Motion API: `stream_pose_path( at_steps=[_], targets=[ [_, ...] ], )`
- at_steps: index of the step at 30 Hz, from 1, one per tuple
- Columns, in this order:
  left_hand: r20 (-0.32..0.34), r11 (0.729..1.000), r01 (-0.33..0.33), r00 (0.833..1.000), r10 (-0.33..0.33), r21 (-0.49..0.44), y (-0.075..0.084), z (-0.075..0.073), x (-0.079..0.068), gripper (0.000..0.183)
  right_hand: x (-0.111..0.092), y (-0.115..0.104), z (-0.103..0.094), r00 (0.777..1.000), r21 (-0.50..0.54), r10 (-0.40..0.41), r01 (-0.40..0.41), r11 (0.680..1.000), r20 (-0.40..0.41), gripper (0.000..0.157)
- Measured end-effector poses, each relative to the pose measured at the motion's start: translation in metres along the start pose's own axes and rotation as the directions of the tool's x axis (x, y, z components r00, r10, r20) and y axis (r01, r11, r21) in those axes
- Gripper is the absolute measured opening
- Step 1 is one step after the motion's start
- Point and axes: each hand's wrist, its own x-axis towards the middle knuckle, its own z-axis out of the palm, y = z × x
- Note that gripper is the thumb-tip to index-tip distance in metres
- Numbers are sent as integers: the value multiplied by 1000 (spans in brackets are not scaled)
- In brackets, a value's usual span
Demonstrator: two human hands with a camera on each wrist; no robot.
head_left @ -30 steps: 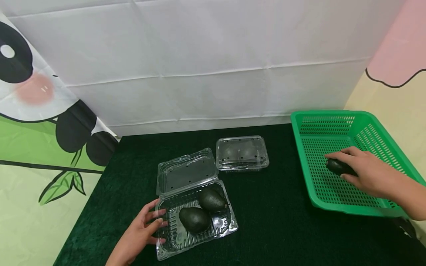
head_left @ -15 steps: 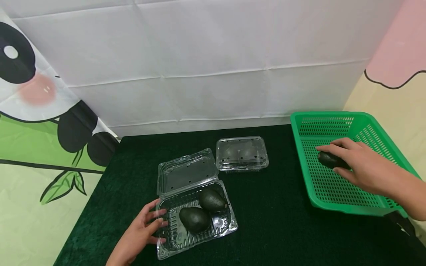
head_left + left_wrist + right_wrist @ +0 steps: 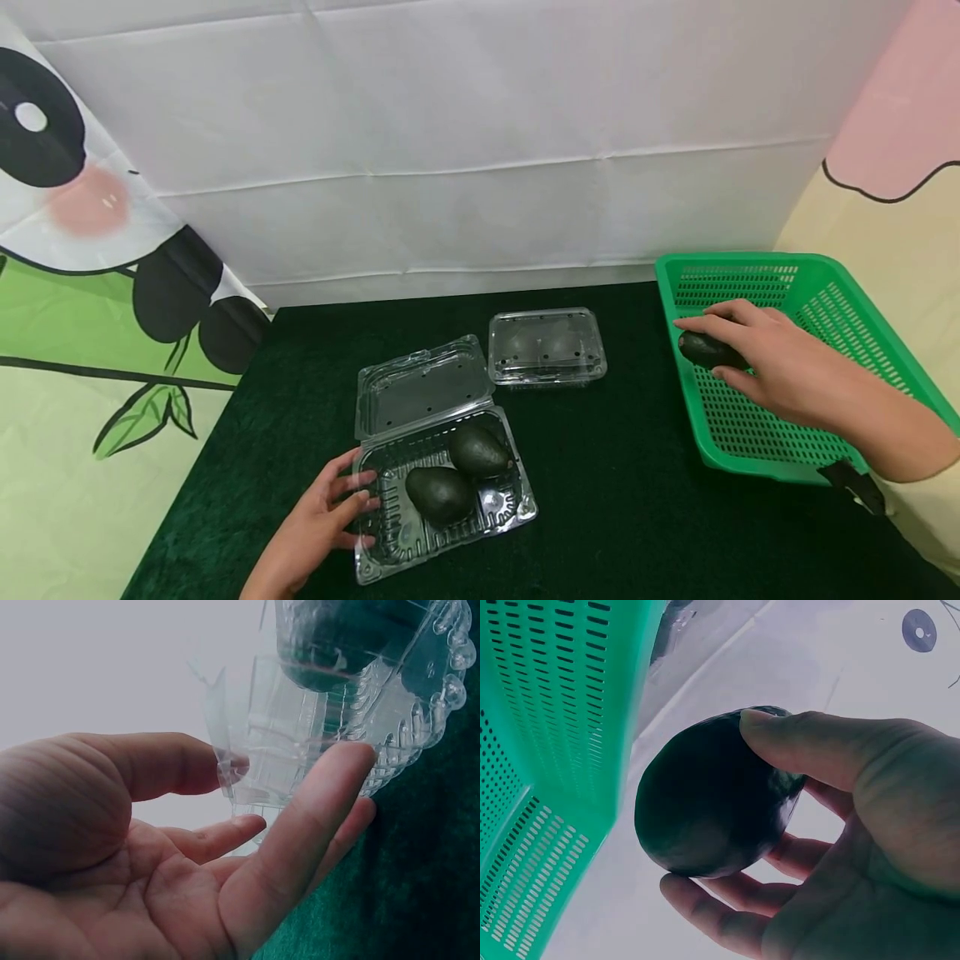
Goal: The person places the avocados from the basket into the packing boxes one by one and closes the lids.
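Currently, right hand [image 3: 780, 362] grasps a dark avocado [image 3: 711, 351], thumb and fingers curled about it, held over the left side of the green basket [image 3: 757, 468] at the desk's far right corner. Right-wrist view: avocado beside the basket's slotted wall, fingertips on its lower side, thumb across its top. Left hand [image 3: 313, 521], fingers spread and loosely bent, touches the left side of an open clear box [image 3: 512, 507], which lies towards the desk's near edge, left of middle. Box lid [image 3: 427, 392] laid back towards the far edge. Inside, two avocados: front avocado [image 3: 441, 497], rear avocado [image 3: 478, 452], side by side; left part of the tray bare. Closed clear box [image 3: 547, 346] near the desk's far edge, about mid-length, just beside the open lid; rounded shapes show dimly within. Desk [image 3: 600, 483] covered in dark green cloth; creased white sheet [image 3: 480, 208] behind its far edge.
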Motion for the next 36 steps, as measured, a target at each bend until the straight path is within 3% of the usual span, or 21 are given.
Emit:
stream_pose_path(
  at_steps=[9,25,36],
  targets=[
    [6,1000,-12,1000,12,-3,0,-1,0,59,9,-5,0,999,-3,-31,31,1000,-22,66],
    [10,1000,2,1000,-2,-3,0,-2,1,59,60,-82,18,994,62,-109,107,992,31,61],
    [11,1000,5,1000,-5,-8,0,-2,0,59,88,-114,47,990,90,-127,120,989,68,60]
  ],
)
